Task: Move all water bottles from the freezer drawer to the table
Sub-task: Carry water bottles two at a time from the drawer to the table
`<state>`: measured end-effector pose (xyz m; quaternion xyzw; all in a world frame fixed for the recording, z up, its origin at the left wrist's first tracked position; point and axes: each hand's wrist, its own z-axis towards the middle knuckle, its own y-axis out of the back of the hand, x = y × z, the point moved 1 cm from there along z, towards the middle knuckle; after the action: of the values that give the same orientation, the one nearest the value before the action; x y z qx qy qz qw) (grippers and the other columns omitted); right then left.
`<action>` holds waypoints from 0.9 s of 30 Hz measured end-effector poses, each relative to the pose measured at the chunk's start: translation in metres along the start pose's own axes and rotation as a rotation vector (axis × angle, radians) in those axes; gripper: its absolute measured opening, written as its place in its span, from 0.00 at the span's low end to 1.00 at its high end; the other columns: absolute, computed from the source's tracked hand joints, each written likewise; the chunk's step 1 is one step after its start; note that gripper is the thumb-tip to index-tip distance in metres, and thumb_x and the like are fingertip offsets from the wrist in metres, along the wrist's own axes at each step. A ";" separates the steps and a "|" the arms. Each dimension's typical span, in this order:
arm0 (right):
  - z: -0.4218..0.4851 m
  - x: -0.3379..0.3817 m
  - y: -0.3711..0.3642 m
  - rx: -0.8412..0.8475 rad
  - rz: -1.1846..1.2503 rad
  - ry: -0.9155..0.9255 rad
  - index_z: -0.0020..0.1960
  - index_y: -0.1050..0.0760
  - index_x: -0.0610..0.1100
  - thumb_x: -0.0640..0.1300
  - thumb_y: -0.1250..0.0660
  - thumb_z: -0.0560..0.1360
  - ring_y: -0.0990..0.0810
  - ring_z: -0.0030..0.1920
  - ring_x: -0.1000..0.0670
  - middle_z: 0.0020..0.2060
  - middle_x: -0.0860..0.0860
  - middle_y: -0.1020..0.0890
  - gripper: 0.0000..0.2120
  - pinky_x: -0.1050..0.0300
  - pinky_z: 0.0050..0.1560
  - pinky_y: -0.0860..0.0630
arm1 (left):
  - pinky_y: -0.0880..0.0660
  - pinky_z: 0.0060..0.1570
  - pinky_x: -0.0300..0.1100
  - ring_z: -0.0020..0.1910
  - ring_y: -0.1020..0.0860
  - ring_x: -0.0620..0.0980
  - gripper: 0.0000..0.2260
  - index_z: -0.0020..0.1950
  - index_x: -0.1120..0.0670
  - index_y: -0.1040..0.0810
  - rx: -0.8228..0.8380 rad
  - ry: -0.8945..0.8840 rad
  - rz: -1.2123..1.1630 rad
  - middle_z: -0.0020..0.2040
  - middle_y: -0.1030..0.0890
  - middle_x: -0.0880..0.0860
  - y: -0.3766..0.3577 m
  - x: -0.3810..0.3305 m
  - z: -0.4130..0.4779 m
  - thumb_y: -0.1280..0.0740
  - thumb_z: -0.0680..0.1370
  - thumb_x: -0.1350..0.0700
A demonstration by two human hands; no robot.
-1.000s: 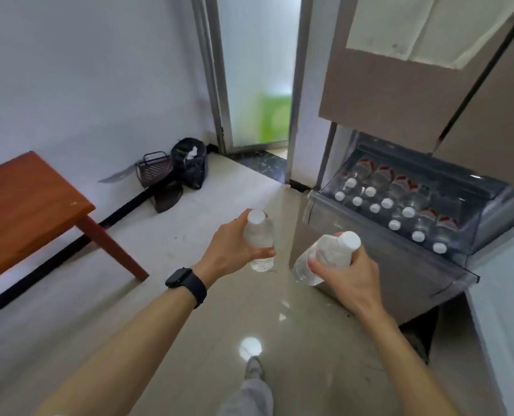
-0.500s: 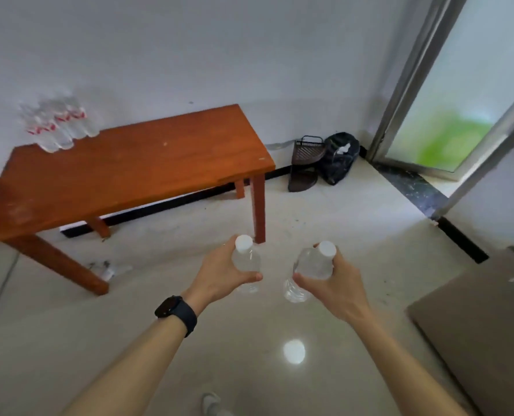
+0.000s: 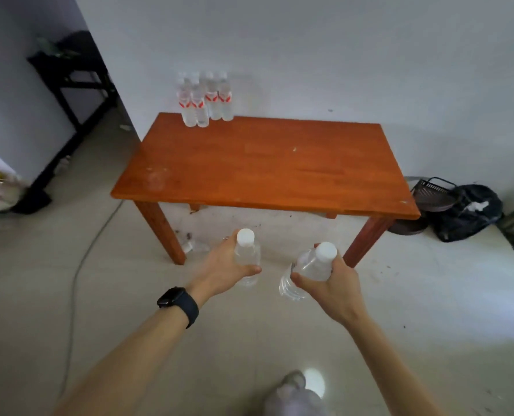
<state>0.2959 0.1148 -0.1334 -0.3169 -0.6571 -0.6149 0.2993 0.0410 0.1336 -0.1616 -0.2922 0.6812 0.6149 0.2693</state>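
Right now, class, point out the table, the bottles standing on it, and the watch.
table (image 3: 279, 175), head view, bare top.
bottles (image 3: 212, 99), head view, a red label.
watch (image 3: 170, 296), head view, its face.

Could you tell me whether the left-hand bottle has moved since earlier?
Yes. The bottle in the left hand has come closer to the table, now just before its near edge.

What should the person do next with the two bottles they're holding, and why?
Probably step forward and bring both over the table. The left hand grips one bottle, the right hand another bottle, both over the floor short of the near edge; a cluster of bottles already stands at the far left corner.
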 end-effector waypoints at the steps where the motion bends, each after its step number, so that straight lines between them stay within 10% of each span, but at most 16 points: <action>1: 0.014 0.007 -0.009 0.017 -0.008 0.009 0.58 0.34 0.62 0.68 0.28 0.58 0.23 0.43 0.61 0.44 0.64 0.22 0.32 0.61 0.40 0.27 | 0.35 0.43 0.30 0.51 0.26 0.41 0.32 0.66 0.40 0.31 -0.015 0.011 0.001 0.53 0.24 0.39 0.008 0.009 0.010 0.25 0.65 0.36; 17: 0.320 0.089 -0.124 0.210 -0.009 0.025 0.52 0.34 0.62 0.63 0.25 0.62 0.22 0.40 0.63 0.42 0.62 0.21 0.25 0.69 0.33 0.31 | 0.25 0.63 0.49 0.60 0.24 0.48 0.37 0.71 0.47 0.28 -0.130 0.125 0.121 0.64 0.28 0.46 0.131 0.082 0.268 0.18 0.65 0.43; 27: 0.474 0.119 -0.191 0.283 -0.081 -0.010 0.56 0.31 0.56 0.66 0.30 0.63 0.18 0.41 0.55 0.44 0.59 0.20 0.26 0.57 0.38 0.18 | 0.21 0.52 0.47 0.55 0.22 0.47 0.33 0.68 0.31 0.40 -0.163 0.097 0.029 0.60 0.25 0.44 0.173 0.119 0.403 0.23 0.71 0.44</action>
<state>0.0702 0.5859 -0.1889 -0.2477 -0.7511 -0.5261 0.3126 -0.1639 0.5395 -0.1703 -0.3326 0.6454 0.6573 0.2021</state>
